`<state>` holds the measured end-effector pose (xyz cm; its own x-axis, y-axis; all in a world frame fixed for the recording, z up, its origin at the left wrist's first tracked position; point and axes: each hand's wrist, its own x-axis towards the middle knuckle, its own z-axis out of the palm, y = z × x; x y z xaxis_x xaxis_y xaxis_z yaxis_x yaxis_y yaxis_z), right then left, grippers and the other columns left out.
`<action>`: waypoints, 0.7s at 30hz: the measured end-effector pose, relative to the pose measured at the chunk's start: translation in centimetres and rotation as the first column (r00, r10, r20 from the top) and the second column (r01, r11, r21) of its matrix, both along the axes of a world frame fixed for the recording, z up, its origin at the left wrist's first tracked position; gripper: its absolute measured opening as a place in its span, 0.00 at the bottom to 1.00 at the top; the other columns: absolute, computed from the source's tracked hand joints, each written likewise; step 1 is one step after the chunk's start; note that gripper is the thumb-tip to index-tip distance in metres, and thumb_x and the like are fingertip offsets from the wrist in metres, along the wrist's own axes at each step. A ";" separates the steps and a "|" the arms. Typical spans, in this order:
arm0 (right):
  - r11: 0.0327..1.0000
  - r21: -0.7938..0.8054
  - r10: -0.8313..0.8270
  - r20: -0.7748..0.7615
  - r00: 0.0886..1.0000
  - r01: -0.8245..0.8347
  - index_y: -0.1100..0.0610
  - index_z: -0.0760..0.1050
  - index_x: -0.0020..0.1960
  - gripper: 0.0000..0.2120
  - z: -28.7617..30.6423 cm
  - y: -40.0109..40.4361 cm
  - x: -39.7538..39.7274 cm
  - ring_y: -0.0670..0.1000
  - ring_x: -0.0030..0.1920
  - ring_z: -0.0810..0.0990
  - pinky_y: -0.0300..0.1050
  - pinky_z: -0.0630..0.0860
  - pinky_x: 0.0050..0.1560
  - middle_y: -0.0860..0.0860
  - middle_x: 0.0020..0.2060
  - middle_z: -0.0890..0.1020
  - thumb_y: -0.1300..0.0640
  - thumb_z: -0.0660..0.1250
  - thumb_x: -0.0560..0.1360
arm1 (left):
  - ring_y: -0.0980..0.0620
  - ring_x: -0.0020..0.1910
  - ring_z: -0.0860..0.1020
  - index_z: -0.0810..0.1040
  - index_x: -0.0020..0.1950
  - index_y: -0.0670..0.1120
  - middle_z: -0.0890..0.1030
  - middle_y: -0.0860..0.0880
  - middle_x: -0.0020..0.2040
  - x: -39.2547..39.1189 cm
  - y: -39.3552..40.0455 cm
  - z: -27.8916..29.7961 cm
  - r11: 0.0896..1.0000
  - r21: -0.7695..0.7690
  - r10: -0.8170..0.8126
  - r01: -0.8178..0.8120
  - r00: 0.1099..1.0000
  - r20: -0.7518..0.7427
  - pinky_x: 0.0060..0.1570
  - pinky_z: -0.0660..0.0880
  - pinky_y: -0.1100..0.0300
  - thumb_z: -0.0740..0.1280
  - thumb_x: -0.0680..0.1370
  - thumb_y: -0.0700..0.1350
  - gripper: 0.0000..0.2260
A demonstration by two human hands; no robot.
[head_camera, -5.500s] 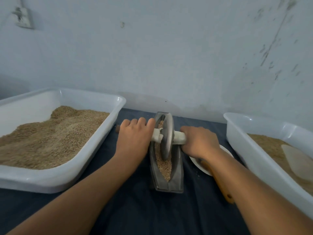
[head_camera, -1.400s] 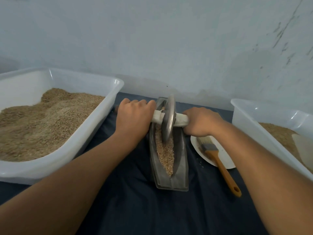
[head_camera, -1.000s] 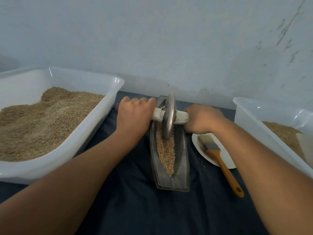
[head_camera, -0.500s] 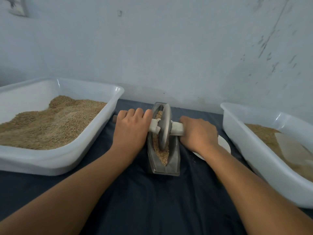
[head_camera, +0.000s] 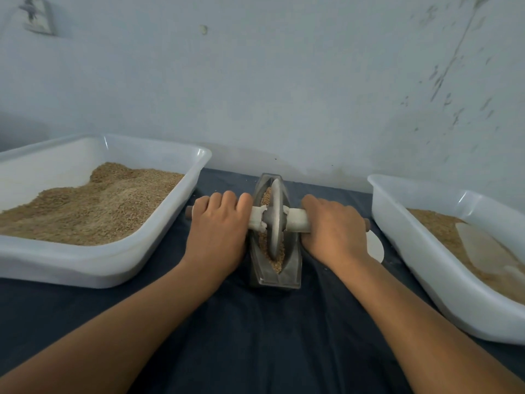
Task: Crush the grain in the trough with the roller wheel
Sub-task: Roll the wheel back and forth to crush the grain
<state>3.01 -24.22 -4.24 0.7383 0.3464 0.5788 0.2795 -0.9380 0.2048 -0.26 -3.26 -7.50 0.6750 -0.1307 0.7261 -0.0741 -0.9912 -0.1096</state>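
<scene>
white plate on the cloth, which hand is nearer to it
Right. The right hand grips the axle just beside the plate, partly covering it; the left hand is across the trough.

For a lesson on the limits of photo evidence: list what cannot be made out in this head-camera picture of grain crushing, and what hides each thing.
- Handle under each grip: the left hand and right hand cover most of it.
- Grain beneath the wheel: hidden by the disc; how crushed, too small to tell.
- Plate: mostly behind the right wrist.
- Left tub and right tub: cut off by the picture edges.
- Object on the wall: blurred.
</scene>
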 end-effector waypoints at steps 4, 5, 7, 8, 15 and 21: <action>0.999 -0.005 -0.044 -0.088 0.995 0.044 0.46 0.65 0.45 0.11 0.0 -0.2 1.5 0.51 0.31 0.68 0.43 0.52 0.28 0.43 0.32 0.70 0.50 0.69 0.71 | 0.46 0.40 0.71 0.67 0.49 0.49 0.73 0.49 0.42 1.2 0.0 0.2 1.000 0.016 0.014 -0.014 1.000 -0.027 0.46 0.68 0.51 0.66 0.72 0.40 0.11; 0.999 -0.006 -0.054 -0.107 0.993 0.053 0.46 0.67 0.45 0.10 0.1 -0.2 1.9 0.51 0.31 0.68 0.42 0.53 0.28 0.43 0.31 0.70 0.50 0.68 0.71 | 0.46 0.41 0.72 0.67 0.49 0.49 0.73 0.50 0.42 1.6 0.0 0.4 1.000 0.007 0.015 -0.015 0.999 -0.045 0.46 0.67 0.52 0.67 0.73 0.41 0.11; 0.998 -0.016 -0.066 -0.144 0.987 0.064 0.47 0.69 0.46 0.08 0.3 -0.2 2.8 0.51 0.30 0.68 0.42 0.54 0.29 0.44 0.31 0.71 0.50 0.68 0.70 | 0.47 0.41 0.73 0.66 0.49 0.50 0.74 0.51 0.42 2.6 0.2 0.6 1.000 -0.015 0.014 -0.015 0.996 -0.093 0.46 0.67 0.52 0.68 0.74 0.42 0.11; 0.998 -0.021 -0.068 -0.166 0.984 0.065 0.47 0.70 0.46 0.08 0.5 -0.1 3.3 0.51 0.31 0.69 0.42 0.54 0.29 0.44 0.31 0.72 0.50 0.68 0.70 | 0.47 0.41 0.74 0.66 0.49 0.51 0.75 0.51 0.42 3.1 0.3 0.7 1.000 -0.012 0.020 -0.022 0.993 -0.114 0.46 0.67 0.52 0.68 0.74 0.43 0.11; 0.997 -0.062 -0.077 -0.420 0.904 0.056 0.43 0.73 0.48 0.08 1.8 0.0 6.7 0.49 0.37 0.76 0.43 0.65 0.31 0.44 0.37 0.77 0.48 0.69 0.69 | 0.49 0.35 0.70 0.65 0.45 0.51 0.72 0.53 0.37 6.3 0.2 1.6 0.996 0.059 0.077 -0.070 0.987 -0.141 0.41 0.63 0.54 0.66 0.75 0.43 0.09; 0.993 -0.115 -0.086 -0.636 0.767 0.016 0.46 0.76 0.44 0.10 4.0 0.7 9.2 0.50 0.38 0.80 0.44 0.75 0.35 0.47 0.38 0.81 0.50 0.73 0.65 | 0.50 0.33 0.69 0.64 0.45 0.52 0.71 0.53 0.36 8.9 0.8 2.0 0.995 0.069 0.080 -0.066 0.968 -0.236 0.42 0.63 0.54 0.67 0.76 0.45 0.10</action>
